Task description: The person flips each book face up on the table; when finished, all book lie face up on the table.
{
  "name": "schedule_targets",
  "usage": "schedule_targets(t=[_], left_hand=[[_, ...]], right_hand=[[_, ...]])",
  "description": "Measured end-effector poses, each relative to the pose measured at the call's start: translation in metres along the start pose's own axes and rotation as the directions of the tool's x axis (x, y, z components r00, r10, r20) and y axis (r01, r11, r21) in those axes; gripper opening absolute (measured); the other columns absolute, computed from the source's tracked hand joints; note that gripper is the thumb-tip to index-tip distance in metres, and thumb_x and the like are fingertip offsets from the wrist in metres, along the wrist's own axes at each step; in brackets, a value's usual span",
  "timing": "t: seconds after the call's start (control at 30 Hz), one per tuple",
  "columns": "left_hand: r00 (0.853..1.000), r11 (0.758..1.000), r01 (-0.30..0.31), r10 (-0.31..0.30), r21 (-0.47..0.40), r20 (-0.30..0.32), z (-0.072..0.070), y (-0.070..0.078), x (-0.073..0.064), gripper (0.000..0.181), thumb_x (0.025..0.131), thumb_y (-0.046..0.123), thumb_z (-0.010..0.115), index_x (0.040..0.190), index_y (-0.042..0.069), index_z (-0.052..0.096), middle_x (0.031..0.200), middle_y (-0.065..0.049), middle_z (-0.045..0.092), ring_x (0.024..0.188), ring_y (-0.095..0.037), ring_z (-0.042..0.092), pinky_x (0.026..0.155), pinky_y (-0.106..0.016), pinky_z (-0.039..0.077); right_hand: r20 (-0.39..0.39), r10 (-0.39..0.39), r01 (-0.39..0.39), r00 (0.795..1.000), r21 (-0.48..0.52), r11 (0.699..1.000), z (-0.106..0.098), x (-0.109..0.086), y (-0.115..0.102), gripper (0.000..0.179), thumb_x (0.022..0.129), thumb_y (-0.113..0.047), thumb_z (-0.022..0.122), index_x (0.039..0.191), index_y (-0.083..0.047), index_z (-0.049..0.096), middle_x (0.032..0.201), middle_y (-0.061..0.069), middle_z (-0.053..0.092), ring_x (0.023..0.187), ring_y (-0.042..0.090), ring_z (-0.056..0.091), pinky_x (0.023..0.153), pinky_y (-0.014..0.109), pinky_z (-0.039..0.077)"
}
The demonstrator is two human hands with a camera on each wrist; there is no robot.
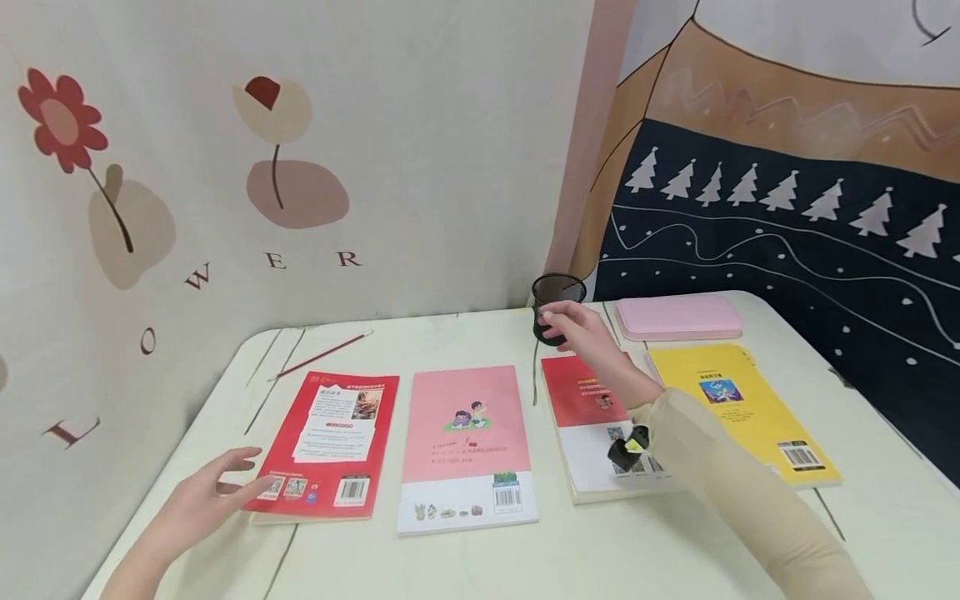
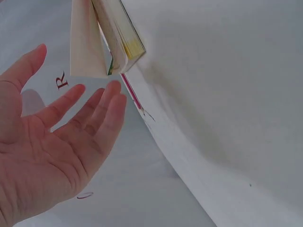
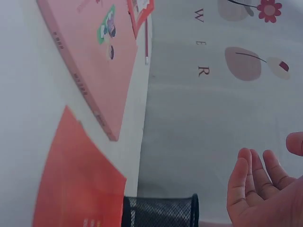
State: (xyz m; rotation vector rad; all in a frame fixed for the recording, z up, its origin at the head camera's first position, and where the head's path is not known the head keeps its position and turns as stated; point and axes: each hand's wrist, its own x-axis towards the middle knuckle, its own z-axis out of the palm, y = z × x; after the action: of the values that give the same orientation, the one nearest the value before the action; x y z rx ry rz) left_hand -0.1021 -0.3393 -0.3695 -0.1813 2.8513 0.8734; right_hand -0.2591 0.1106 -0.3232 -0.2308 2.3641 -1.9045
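Observation:
My left hand is at the lower left corner of a red book, its fingers spread and holding nothing. The left wrist view shows that palm with loosely bent fingers near the edge of a thick book. In the head view, my right hand overlaps a black mesh pen cup at the back of the table. Seen from the right wrist, the right hand is apart from the cup, with gently curved fingers and nothing between them.
Left to right along the table lie the red book, a pink book, a red-and-white book and a yellow book. Behind them are a dark red pencil and a pink case. A printed curtain hangs behind.

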Motion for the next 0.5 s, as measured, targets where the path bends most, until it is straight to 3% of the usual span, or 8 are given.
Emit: schedule_targets(t=[0.17,0.27,0.5], left_hand=[[0.992,0.989,0.098,-0.088,-0.108,0.094,-0.003,-0.005,0.0,0.074,0.08,0.044,0.059,0.126,-0.006,0.031,0.111,-0.029,0.045,0.08,-0.024,0.055,0.062,-0.035,0.052],[0.984,0.977,0.133,-0.111,-0.167,0.138,-0.001,-0.008,-0.001,0.071,0.081,0.042,0.059,0.126,-0.007,0.03,0.109,-0.025,0.047,0.076,-0.021,0.056,0.064,-0.036,0.052],[0.97,0.96,0.189,-0.149,-0.208,0.192,0.003,-0.015,-0.003,0.072,0.082,0.041,0.059,0.126,-0.008,0.029,0.103,-0.019,0.05,0.071,-0.022,0.059,0.063,-0.036,0.051]], right_hand=[[0.021,-0.001,0.001,1.0,0.007,1.0,0.02,0.013,-0.004,0.032,0.09,-0.028,0.051,0.114,-0.008,0.051,0.11,0.009,0.054,0.094,0.024,0.053,0.082,0.041,0.043],[0.024,-0.001,0.001,1.0,-0.008,1.0,0.034,0.02,-0.001,0.03,0.089,-0.026,0.051,0.113,-0.008,0.053,0.106,0.007,0.056,0.091,0.022,0.055,0.078,0.038,0.045],[0.04,0.016,-0.014,0.999,-0.058,0.998,0.072,0.032,0.006,0.025,0.088,-0.021,0.051,0.108,-0.008,0.058,0.101,0.006,0.059,0.084,0.017,0.058,0.074,0.037,0.047]])
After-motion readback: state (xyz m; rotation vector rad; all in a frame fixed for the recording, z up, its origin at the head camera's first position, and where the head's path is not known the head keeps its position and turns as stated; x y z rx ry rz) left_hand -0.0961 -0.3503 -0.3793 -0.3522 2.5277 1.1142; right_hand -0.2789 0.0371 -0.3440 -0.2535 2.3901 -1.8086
